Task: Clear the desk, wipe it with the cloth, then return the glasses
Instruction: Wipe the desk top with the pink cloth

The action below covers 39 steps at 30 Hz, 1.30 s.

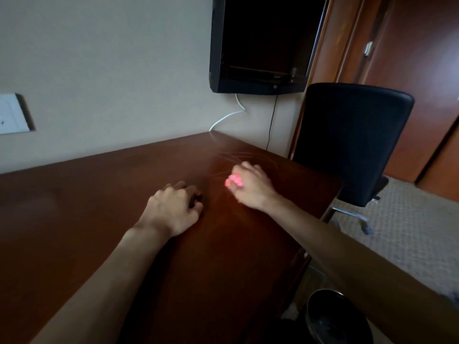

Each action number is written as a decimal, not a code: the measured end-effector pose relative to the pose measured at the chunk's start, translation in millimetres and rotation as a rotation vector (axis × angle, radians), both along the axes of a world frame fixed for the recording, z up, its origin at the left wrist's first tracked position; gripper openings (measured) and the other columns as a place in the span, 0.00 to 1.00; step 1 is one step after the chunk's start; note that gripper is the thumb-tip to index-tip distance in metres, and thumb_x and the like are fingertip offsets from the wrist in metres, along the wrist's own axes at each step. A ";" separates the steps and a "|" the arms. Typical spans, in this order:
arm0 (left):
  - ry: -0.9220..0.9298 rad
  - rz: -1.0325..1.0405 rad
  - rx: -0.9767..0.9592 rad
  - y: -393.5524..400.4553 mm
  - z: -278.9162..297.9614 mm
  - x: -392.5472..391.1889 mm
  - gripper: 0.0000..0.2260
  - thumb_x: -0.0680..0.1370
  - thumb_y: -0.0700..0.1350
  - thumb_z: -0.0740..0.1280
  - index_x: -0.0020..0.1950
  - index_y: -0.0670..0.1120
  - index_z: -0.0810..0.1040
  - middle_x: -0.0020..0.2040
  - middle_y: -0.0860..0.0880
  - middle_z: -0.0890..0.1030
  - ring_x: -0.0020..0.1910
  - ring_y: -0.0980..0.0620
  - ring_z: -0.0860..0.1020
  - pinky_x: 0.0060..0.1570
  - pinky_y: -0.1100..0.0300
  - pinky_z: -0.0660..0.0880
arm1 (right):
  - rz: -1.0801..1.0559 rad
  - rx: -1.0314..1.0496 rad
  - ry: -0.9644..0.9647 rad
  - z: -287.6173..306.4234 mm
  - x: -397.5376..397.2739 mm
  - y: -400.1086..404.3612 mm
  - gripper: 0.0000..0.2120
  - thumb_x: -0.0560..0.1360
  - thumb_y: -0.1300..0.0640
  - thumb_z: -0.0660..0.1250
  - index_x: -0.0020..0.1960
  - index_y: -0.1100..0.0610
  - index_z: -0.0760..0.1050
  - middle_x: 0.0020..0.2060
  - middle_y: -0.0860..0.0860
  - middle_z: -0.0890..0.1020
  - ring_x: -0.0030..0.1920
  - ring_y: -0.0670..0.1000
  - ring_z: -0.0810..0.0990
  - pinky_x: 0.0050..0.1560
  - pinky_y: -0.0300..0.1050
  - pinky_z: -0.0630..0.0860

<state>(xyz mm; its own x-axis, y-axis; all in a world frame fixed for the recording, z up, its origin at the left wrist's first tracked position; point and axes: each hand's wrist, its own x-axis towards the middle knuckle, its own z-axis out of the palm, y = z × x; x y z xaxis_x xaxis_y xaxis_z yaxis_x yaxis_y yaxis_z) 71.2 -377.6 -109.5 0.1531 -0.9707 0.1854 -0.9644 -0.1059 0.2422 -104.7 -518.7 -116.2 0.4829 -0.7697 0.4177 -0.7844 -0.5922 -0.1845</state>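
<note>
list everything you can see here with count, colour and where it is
desk: 1, reddish-brown wood, fills the lower left, against the wall
cloth: 1, pink, bunched under the right hand on the desk's far right part
television: 1, black, on the wall above the desk's far corner
cables: 2, one white and one black, hanging below the television
wall plate: 1, white, on the wall at left
chair: 1, black, beside the desk's right end
bin: 1, dark, on the floor at bottom right
left hand: 1, fingers curled, resting on the desk
right hand: 1, holds the cloth
</note>
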 end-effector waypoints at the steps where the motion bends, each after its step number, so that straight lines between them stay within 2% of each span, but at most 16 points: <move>1: 0.004 -0.002 -0.007 -0.4 -0.8 1.0 0.15 0.79 0.56 0.62 0.66 0.59 0.75 0.64 0.50 0.75 0.63 0.41 0.75 0.58 0.50 0.74 | 0.219 -0.016 -0.019 -5.5 3.0 26.6 0.10 0.78 0.47 0.67 0.53 0.53 0.77 0.53 0.51 0.77 0.55 0.57 0.76 0.59 0.50 0.70; 2: 0.013 -0.005 -0.020 0.0 -1.7 1.3 0.15 0.79 0.56 0.62 0.64 0.60 0.76 0.63 0.50 0.76 0.63 0.41 0.75 0.57 0.50 0.74 | 0.413 0.039 -0.024 -11.5 0.6 50.0 0.09 0.77 0.49 0.69 0.53 0.54 0.78 0.51 0.50 0.77 0.53 0.53 0.76 0.58 0.47 0.69; 4: 0.016 -0.012 -0.023 1.4 -1.3 2.6 0.16 0.79 0.55 0.62 0.66 0.60 0.76 0.64 0.51 0.76 0.63 0.41 0.76 0.58 0.50 0.74 | 0.526 0.173 -0.047 -7.3 -7.5 58.3 0.09 0.75 0.52 0.73 0.54 0.53 0.80 0.51 0.50 0.78 0.52 0.50 0.78 0.57 0.44 0.71; 5: 0.014 -0.008 -0.020 2.0 -1.0 3.8 0.17 0.79 0.55 0.62 0.68 0.60 0.75 0.65 0.52 0.76 0.63 0.41 0.76 0.59 0.50 0.74 | 0.464 0.149 -0.098 -0.8 -6.9 42.0 0.11 0.75 0.50 0.73 0.56 0.52 0.81 0.53 0.51 0.79 0.55 0.51 0.80 0.58 0.44 0.73; 8: 0.018 -0.008 -0.015 3.8 -2.4 3.0 0.18 0.80 0.54 0.61 0.70 0.60 0.74 0.68 0.53 0.75 0.63 0.42 0.76 0.60 0.51 0.74 | -0.067 0.108 -0.128 6.8 5.2 -6.6 0.10 0.77 0.46 0.68 0.54 0.50 0.78 0.56 0.51 0.78 0.61 0.60 0.76 0.59 0.49 0.73; 10: 0.011 -0.018 -0.020 2.6 -0.3 4.4 0.18 0.80 0.53 0.61 0.70 0.61 0.74 0.68 0.54 0.75 0.63 0.42 0.77 0.60 0.50 0.74 | 0.069 0.059 -0.034 3.4 16.1 8.0 0.10 0.77 0.46 0.68 0.52 0.52 0.77 0.53 0.51 0.77 0.58 0.60 0.76 0.59 0.49 0.71; 13: 0.009 0.005 -0.045 3.7 -0.7 4.5 0.18 0.78 0.51 0.61 0.68 0.64 0.74 0.66 0.53 0.78 0.60 0.40 0.78 0.58 0.49 0.75 | 0.548 0.096 -0.077 -8.0 -7.9 73.7 0.10 0.77 0.47 0.71 0.53 0.52 0.79 0.53 0.49 0.78 0.56 0.52 0.77 0.61 0.45 0.69; 15: 0.013 0.031 -0.042 3.2 -1.6 4.9 0.19 0.79 0.51 0.60 0.68 0.65 0.74 0.67 0.52 0.79 0.61 0.39 0.78 0.58 0.49 0.76 | 0.619 0.158 -0.113 -9.7 -30.4 70.9 0.09 0.76 0.47 0.73 0.53 0.50 0.80 0.55 0.47 0.80 0.56 0.48 0.79 0.61 0.44 0.73; 18: 0.009 0.013 -0.031 4.0 -2.2 -1.2 0.19 0.81 0.50 0.59 0.70 0.62 0.74 0.70 0.53 0.76 0.62 0.39 0.78 0.59 0.50 0.75 | 0.214 0.117 -0.210 -1.0 -35.0 4.1 0.13 0.73 0.43 0.72 0.54 0.49 0.81 0.54 0.49 0.82 0.56 0.54 0.82 0.59 0.49 0.77; 21: -0.026 0.027 -0.063 3.2 -2.2 -3.2 0.18 0.81 0.49 0.59 0.69 0.60 0.75 0.69 0.53 0.76 0.61 0.39 0.78 0.57 0.49 0.75 | -0.124 0.064 -0.100 -1.4 -20.1 -31.6 0.11 0.75 0.45 0.69 0.52 0.51 0.78 0.54 0.53 0.78 0.58 0.62 0.78 0.57 0.52 0.75; 23: -0.058 0.036 -0.072 -1.0 0.3 -3.2 0.16 0.80 0.50 0.60 0.67 0.60 0.77 0.65 0.50 0.79 0.58 0.38 0.79 0.55 0.49 0.75 | 0.050 0.044 -0.060 3.6 0.1 -1.8 0.09 0.73 0.47 0.70 0.48 0.52 0.77 0.50 0.52 0.78 0.54 0.61 0.78 0.54 0.52 0.76; 26: -0.087 0.043 -0.077 -3.4 0.8 -6.8 0.16 0.79 0.54 0.62 0.66 0.60 0.77 0.62 0.48 0.80 0.57 0.37 0.80 0.52 0.50 0.76 | 0.600 0.095 -0.084 2.5 0.4 71.5 0.07 0.70 0.54 0.75 0.45 0.54 0.79 0.45 0.48 0.77 0.47 0.51 0.77 0.50 0.45 0.74; 28: -0.125 0.030 -0.073 -3.0 2.0 -7.7 0.15 0.79 0.54 0.61 0.64 0.60 0.77 0.60 0.48 0.81 0.56 0.37 0.80 0.50 0.50 0.76 | 0.752 0.133 -0.103 3.7 -19.4 83.5 0.08 0.70 0.57 0.77 0.46 0.56 0.80 0.46 0.49 0.78 0.48 0.49 0.77 0.51 0.44 0.74; 31: -0.233 0.060 -0.049 -8.3 9.0 -3.2 0.12 0.80 0.52 0.60 0.61 0.55 0.78 0.55 0.43 0.81 0.53 0.36 0.80 0.48 0.51 0.76 | 0.561 0.179 -0.153 -2.1 -44.8 32.7 0.09 0.73 0.52 0.76 0.51 0.50 0.81 0.51 0.49 0.81 0.50 0.48 0.81 0.51 0.42 0.78; 36: -0.237 0.107 -0.072 -39.3 12.0 1.7 0.11 0.80 0.51 0.59 0.58 0.50 0.78 0.55 0.42 0.79 0.54 0.37 0.78 0.47 0.51 0.73 | -0.236 0.018 -0.024 -3.0 -11.5 -67.0 0.15 0.77 0.46 0.65 0.60 0.53 0.76 0.60 0.54 0.77 0.62 0.62 0.75 0.60 0.53 0.72; 39: -0.204 0.122 -0.025 -57.1 0.4 9.7 0.16 0.81 0.54 0.57 0.66 0.54 0.76 0.66 0.47 0.75 0.65 0.41 0.74 0.59 0.46 0.73 | -0.039 0.002 0.027 -3.1 47.9 -37.3 0.13 0.76 0.48 0.66 0.58 0.51 0.76 0.59 0.53 0.77 0.60 0.62 0.74 0.57 0.50 0.70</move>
<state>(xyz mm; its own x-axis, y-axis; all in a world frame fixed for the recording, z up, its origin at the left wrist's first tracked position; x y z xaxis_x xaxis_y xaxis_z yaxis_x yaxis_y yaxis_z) 80.9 -434.6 -109.0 0.2257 -0.9420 0.2484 -0.9741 -0.2209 0.0474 -56.7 -556.0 -119.3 0.4635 -0.7888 0.4036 -0.8115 -0.5608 -0.1642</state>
